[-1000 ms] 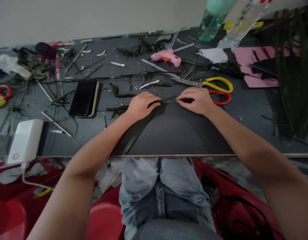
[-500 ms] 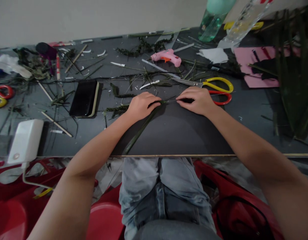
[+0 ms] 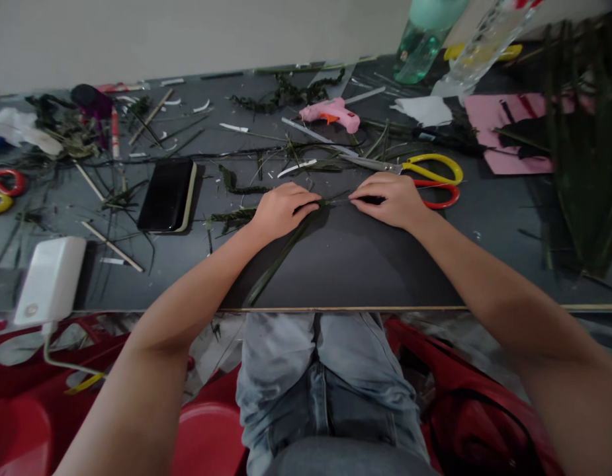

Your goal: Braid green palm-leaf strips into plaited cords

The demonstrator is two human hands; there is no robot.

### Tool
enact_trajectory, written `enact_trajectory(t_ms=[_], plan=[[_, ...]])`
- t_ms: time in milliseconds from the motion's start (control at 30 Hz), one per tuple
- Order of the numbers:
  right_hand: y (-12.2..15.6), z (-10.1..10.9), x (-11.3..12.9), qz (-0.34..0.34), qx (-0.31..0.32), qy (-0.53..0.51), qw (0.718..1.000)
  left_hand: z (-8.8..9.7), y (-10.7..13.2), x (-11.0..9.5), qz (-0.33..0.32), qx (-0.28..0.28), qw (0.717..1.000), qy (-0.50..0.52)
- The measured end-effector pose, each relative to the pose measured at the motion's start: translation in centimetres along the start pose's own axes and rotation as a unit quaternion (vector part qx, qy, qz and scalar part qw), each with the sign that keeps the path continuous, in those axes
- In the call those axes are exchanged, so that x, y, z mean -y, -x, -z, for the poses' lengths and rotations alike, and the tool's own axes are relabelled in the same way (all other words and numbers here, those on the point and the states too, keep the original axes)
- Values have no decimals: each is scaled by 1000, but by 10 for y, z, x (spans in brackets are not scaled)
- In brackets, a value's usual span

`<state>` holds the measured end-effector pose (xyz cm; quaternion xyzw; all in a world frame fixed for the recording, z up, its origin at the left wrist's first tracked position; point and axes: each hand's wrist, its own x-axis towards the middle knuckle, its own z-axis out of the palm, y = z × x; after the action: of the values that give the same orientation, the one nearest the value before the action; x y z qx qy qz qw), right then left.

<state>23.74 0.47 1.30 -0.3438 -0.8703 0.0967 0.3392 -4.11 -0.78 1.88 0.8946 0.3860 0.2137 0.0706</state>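
Note:
My left hand (image 3: 287, 208) is closed in a pinch on a green leaf strip (image 3: 278, 266), whose long tail slants down towards the table's front edge. Left of that hand, a dark braided piece of leaf (image 3: 231, 217) comes out from behind it; whether it joins the strip is hidden. Across the small gap from the leaf runs a thin wire (image 3: 339, 199), pinched by the fingertips of my right hand (image 3: 388, 201). The wire's thin end shows beyond the right hand, near the scissors (image 3: 435, 168) with yellow and red handles.
To the left lie a black phone (image 3: 167, 195) and a white power bank (image 3: 51, 277) with a cable. Behind my hands are a pink glue gun (image 3: 335, 114) and scattered leaf scraps. Bottles (image 3: 422, 46) stand at the back; large leaves (image 3: 588, 165) lie at right.

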Motion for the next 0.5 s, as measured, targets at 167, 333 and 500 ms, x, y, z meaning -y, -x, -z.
enact_trajectory(t_ms=[167, 333, 500], plan=[[0, -1, -1, -2, 0, 4, 1000, -1, 1, 1, -13, -12, 1000, -8], [1, -1, -1, 6, 0, 3, 1000, -2, 0, 2, -11, -16, 1000, -12], [1, -1, -2, 4, 1, -4, 1000, -2, 0, 2, -15, -14, 1000, -11]])
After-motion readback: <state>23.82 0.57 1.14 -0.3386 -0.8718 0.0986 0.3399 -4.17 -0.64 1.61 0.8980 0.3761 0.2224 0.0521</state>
